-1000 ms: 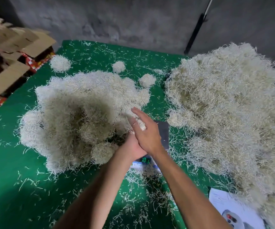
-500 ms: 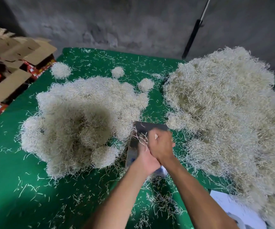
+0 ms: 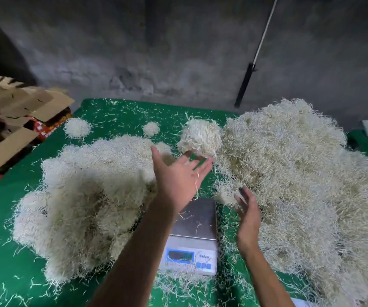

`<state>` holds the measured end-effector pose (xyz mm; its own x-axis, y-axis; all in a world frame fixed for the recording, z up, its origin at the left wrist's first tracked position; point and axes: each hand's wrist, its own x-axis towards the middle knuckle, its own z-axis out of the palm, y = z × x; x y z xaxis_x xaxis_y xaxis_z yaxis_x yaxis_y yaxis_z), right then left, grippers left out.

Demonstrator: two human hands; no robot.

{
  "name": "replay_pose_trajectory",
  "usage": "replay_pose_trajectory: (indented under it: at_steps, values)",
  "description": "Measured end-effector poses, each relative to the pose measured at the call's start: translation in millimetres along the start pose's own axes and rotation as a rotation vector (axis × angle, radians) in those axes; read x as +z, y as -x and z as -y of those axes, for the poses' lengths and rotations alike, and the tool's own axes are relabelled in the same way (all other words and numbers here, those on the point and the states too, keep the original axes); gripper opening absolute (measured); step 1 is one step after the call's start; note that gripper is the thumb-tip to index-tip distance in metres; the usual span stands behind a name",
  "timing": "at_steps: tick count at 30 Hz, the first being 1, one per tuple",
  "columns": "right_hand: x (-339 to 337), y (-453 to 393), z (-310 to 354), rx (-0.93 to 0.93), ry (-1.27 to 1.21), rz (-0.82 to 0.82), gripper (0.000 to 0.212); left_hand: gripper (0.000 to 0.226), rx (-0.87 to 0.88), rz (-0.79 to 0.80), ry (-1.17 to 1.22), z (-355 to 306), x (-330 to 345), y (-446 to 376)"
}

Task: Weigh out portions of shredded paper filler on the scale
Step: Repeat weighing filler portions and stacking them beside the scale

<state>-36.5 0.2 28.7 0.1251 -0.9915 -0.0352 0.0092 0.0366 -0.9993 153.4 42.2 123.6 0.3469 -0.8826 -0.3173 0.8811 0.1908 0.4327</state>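
A person works at a green tabletop [image 3: 45, 273] strewn with stray paper strands. At the centre, toward 6 o'clock, sits a small digital scale [image 3: 193, 238]; its steel platform now carries only a few loose strands, and the blue display is too blurred to read.

Half a second ago both hands were pressed together over the platform, compacting a wad. Now the left hand [image 3: 176, 180] is flung upward, palm up and fingers spread, its grip released. A rounded ball of shredded paper [image 3: 200, 138] hangs just beyond its fingertips at 12 o'clock; whether it still touches them cannot be told. It looks tossed, probably toward the far side of the tabletop, where smaller balls lie near 11 o'clock.

The right hand [image 3: 247, 216] hovers at 3 o'clock of the scale, fingers loosely spread, holding nothing, close to the edge of the large loose pile [image 3: 300, 185] filling the right side. A second heap of clumps [image 3: 85, 196] fills the left, at 9 o'clock.

By the look of it, one portion is weighed and on its way out, the scale is free, and the right hand seems placed to gather the next handful.

Flattened cardboard boxes [image 3: 23, 111] lie off the tabletop at 10 o'clock.
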Motion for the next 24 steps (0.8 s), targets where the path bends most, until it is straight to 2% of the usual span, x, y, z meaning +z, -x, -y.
replay_pose_trajectory:
  at_steps: [1, 2, 4, 6, 8, 9, 10, 13, 14, 16, 19, 22, 24]
  values:
    - [6, -8, 10, -0.018, -0.056, -0.05, 0.06, 0.102, -0.025, 0.016, 0.017, 1, -8, -2]
    - [17, -18, 23, -0.029, -0.114, -0.113, 0.058, 0.096, -0.054, -0.035, 0.034, 9, -22, 0]
    - [50, -37, 55, -0.055, -0.215, -0.209, 0.06, 0.07, -0.081, -0.219, 0.029, 31, -58, 2]
    - [88, -54, 84, -0.129, -0.197, -0.074, 0.061, 0.061, -0.14, -0.365, 0.075, 52, -96, 5]
    - [117, -57, 94, -0.22, 0.14, 0.215, 0.062, 0.074, -0.174, -0.431, 0.128, 61, -123, 11]
    - [122, -59, 87, -0.242, 0.26, 0.284, 0.062, 0.08, -0.182, -0.437, 0.135, 63, -133, 14]
    - [122, -60, 77, -0.21, 0.235, 0.279, 0.06, 0.082, -0.188, -0.442, 0.127, 64, -139, 17]
    - [102, -53, 37, 0.058, -0.111, 0.15, 0.059, 0.08, -0.184, -0.442, 0.069, 71, -144, 20]
    - [91, -50, 21, 0.126, -0.115, 0.117, 0.06, 0.079, -0.2, -0.445, 0.057, 73, -142, 20]
    - [68, -39, -12, 0.16, 0.036, 0.048, 0.061, 0.077, -0.21, -0.442, 0.028, 81, -138, 18]
    - [23, -30, -55, 0.039, 0.347, 0.034, 0.06, 0.074, -0.253, -0.412, -0.078, 97, -123, 6]
    - [-22, -45, -78, -0.074, 0.721, 0.052, 0.03, 0.073, -0.306, -0.363, -0.142, 122, -101, -12]
    - [-49, -62, -95, -0.144, 1.05, 0.111, 0.044, 0.073, -0.332, -0.334, -0.187, 139, -87, -27]
